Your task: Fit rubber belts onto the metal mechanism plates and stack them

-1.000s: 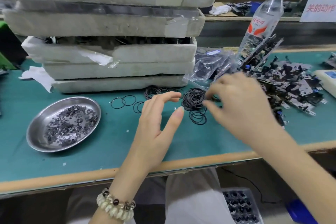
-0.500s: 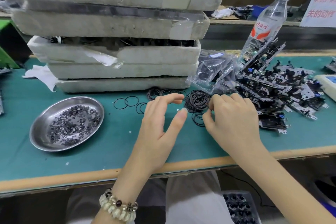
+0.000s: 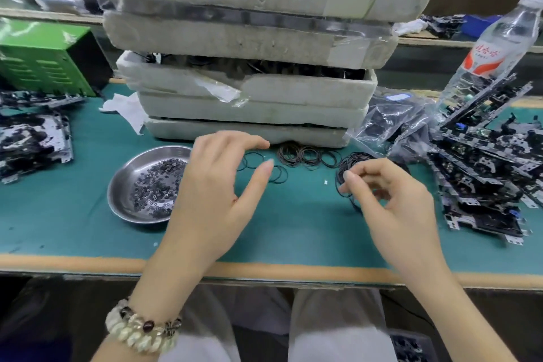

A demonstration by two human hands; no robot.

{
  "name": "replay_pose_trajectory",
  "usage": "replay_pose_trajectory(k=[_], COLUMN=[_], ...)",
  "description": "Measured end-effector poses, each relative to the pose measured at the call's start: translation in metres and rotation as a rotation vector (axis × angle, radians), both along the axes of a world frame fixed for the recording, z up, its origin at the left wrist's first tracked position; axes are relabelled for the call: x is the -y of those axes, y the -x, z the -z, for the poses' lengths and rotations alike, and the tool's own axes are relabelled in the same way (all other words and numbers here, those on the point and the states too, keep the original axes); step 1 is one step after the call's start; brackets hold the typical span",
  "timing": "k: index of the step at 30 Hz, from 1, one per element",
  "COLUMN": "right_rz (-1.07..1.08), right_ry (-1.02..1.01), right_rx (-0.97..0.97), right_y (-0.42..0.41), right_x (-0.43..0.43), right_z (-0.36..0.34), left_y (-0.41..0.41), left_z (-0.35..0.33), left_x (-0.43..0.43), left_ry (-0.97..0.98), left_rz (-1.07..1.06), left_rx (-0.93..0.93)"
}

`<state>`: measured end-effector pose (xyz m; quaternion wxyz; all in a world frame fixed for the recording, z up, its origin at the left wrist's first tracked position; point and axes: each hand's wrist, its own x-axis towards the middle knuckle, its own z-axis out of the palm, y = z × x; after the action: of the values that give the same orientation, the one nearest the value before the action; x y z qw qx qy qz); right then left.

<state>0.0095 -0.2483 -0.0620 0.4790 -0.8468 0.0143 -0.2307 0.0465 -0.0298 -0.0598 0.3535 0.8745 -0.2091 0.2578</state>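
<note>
Pulled back, right hand (image 3: 393, 197) pinches a rubber belt (image 3: 338, 185) in its grip.

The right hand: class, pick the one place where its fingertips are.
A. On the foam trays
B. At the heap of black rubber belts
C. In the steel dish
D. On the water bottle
B: the right hand curls its fingers and pinches at the rubber belts heaped on the mat, well apart from the steel dish and the water bottle.
</note>
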Motion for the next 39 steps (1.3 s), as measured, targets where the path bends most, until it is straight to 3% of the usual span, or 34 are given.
replay_pose_trajectory(k=[7, 14, 21, 28, 33, 39], right_rz=[-0.178, -0.182, -0.188, -0.265, -0.282, -0.282], right_ry=[-0.093, -0.104, -0.049, -0.133, -0.033, -0.112], right_rx=[-0.064, -0.053, -0.064, -0.043, -0.044, -0.058], right_y=[-0.011, -0.012, -0.006, 0.000, 0.001, 0.000], right_x=[-0.051, -0.064, -0.064, -0.064, -0.064, -0.063], right_z=[0.014, 0.024, 0.021, 0.016, 0.019, 0.017], left_y=[-0.007, -0.041, -0.085, -0.112, -0.111, -0.107], left_z=[-0.003, 0.004, -0.006, -0.011, -0.012, -0.013], left_x=[-0.096, -0.173, -0.195, -0.210, -0.207, -0.214], left_ry=[-0.274, -0.547, -0.625, -0.612, -0.695, -0.708], left_rz=[-0.372, -0.749, -0.880, -0.976, -0.899, -0.894], left_rx=[-0.006, -0.019, -0.007, -0.202, -0.097, -0.074])
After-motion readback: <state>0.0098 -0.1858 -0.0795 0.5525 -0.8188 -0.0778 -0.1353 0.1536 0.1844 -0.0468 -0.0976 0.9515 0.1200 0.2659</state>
